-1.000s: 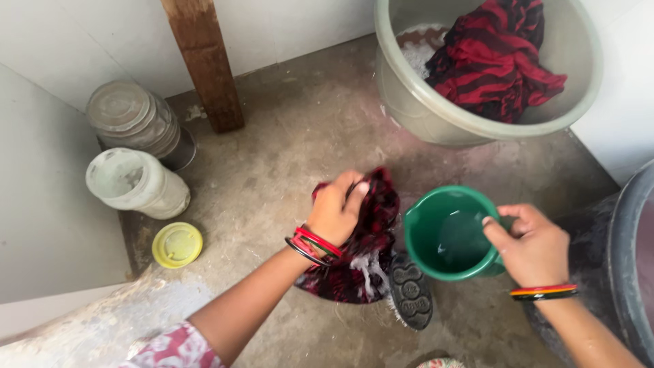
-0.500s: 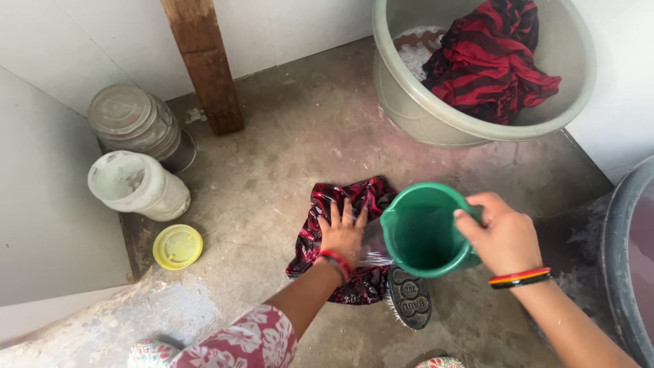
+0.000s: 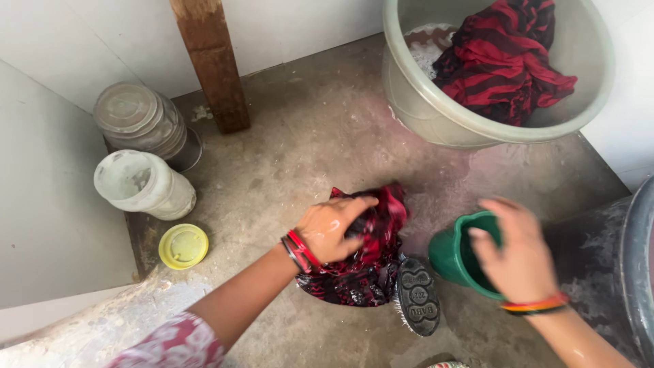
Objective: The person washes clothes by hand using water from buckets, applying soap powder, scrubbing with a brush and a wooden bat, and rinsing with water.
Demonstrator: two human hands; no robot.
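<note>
My left hand (image 3: pixel 332 226) presses down on a wet red-and-black checked cloth (image 3: pixel 368 262) bunched on the concrete floor, fingers gripping its top. My right hand (image 3: pixel 516 253), blurred, holds a green plastic mug (image 3: pixel 455 253) by its rim, just right of the cloth and low over the floor. A black scrubbing brush (image 3: pixel 417 296) lies bristles down against the cloth's right edge, between both hands.
A large pale green tub (image 3: pixel 436 116) at the upper right holds soapy water and a red-and-black garment (image 3: pixel 501 65). Two lidded plastic jars (image 3: pixel 139 153) and a yellow lid (image 3: pixel 183 245) sit at left. A wooden post (image 3: pixel 214 68) stands behind. A dark drum edge (image 3: pixel 630 272) is at right.
The green mug has moved right and down, away from above the cloth. My left hand shifted from flat on the cloth to gripping its upper part.
</note>
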